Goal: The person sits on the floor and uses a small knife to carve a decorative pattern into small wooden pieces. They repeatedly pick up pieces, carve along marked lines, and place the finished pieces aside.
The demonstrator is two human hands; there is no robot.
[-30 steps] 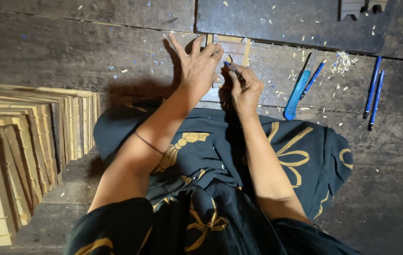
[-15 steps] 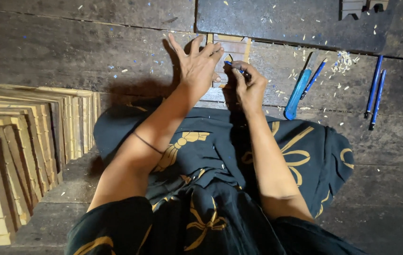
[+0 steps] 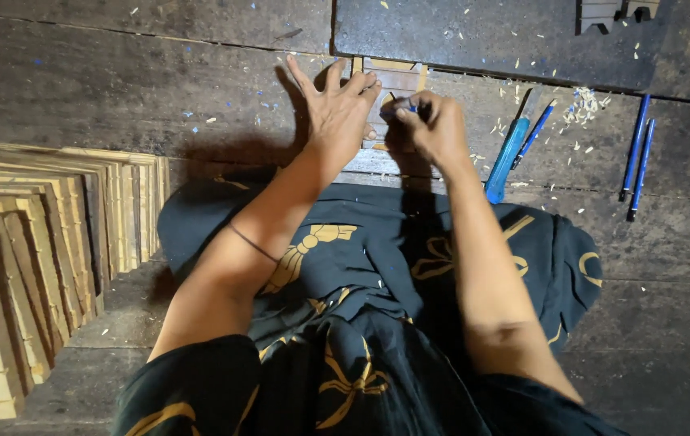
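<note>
A small wooden frame piece (image 3: 397,77) lies flat on the dark plank floor in front of my knees. My left hand (image 3: 335,113) presses down on it with fingers spread. Just to its right, my right hand (image 3: 434,121) is closed around a small blue-tipped tool (image 3: 406,105), its tip against the wooden piece. Most of the piece is hidden under both hands. My lap is covered by dark cloth with a gold pattern (image 3: 377,266).
A blue utility knife (image 3: 508,153) and a blue pencil (image 3: 534,133) lie right of my right hand, two more blue pencils (image 3: 636,157) farther right. Wood shavings (image 3: 583,105) are scattered nearby. A stack of wooden frames (image 3: 30,258) stands at the left. A dark board (image 3: 482,36) lies ahead.
My right hand has shifted slightly up and to the left along the wooden piece with the tool. My left hand stays pressed in place.
</note>
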